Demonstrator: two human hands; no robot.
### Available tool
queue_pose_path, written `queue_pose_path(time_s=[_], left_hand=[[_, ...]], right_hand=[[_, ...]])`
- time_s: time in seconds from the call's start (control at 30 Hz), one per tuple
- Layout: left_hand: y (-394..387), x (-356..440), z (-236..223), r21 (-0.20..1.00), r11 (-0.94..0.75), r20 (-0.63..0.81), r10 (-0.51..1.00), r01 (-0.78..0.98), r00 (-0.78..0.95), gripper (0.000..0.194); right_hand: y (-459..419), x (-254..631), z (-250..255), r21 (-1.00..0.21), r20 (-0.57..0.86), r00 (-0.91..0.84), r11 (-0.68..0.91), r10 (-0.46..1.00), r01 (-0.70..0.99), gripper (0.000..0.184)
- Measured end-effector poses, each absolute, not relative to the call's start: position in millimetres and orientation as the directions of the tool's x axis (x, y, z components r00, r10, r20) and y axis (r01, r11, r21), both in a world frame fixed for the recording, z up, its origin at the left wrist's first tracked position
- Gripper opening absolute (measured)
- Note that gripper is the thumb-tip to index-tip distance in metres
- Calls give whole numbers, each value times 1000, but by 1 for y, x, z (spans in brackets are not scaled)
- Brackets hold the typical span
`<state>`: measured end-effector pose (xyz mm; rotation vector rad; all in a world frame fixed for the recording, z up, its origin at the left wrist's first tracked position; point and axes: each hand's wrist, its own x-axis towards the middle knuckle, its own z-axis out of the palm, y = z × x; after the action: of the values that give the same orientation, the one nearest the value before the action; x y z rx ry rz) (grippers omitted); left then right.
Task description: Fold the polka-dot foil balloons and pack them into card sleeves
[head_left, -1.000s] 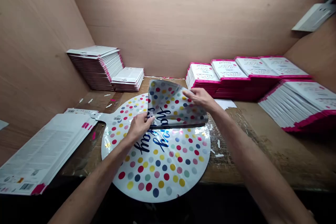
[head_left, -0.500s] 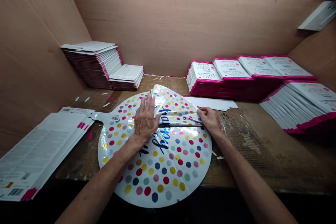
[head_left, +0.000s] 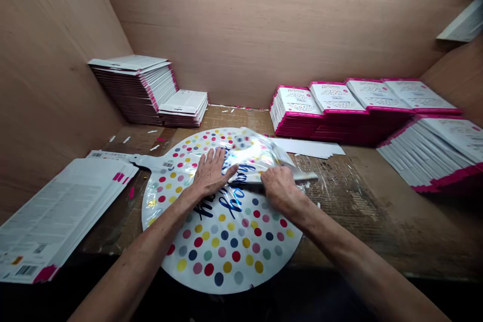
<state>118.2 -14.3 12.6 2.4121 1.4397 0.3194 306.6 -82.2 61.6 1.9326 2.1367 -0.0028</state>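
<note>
A flat round foil balloon (head_left: 226,246), white with coloured dots and blue lettering, lies across the front of the table with its neck to the left. My left hand (head_left: 211,173) rests on its middle, fingers stretched out and palm down. Over the balloon's right part, my right hand (head_left: 281,186) is closed on a raised fold of the foil. A narrow pale strip (head_left: 307,176) sticks out to the right of this fist; whether it is part of the fold I cannot tell. The upper right of the foil is creased and shiny.
Leaning packs of printed white sleeves (head_left: 64,211) lie at the left. Card sleeves with pink edges stand in a tall stack (head_left: 132,90) at the back left and in several piles (head_left: 335,98) at the back right. White card sheets (head_left: 311,147) lie behind the balloon.
My right hand has moved left from the balloon's right edge and turned into a fist, pulling the foil fold over. My left hand stays pressed on the middle, its thumb a little farther right.
</note>
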Motion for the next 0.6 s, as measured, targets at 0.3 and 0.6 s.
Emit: queue_pose_path(time_s=[0.3, 0.6], left_hand=[[-113, 112, 46, 909, 411, -415, 866, 75, 280, 62], [-111, 51, 53, 831, 373, -509, 808, 412, 296, 42]], right_hand=[[-165, 258, 79, -205, -129, -213, 184, 968, 961, 62], [-173, 304, 34, -166, 273, -611, 662, 743, 731, 53]])
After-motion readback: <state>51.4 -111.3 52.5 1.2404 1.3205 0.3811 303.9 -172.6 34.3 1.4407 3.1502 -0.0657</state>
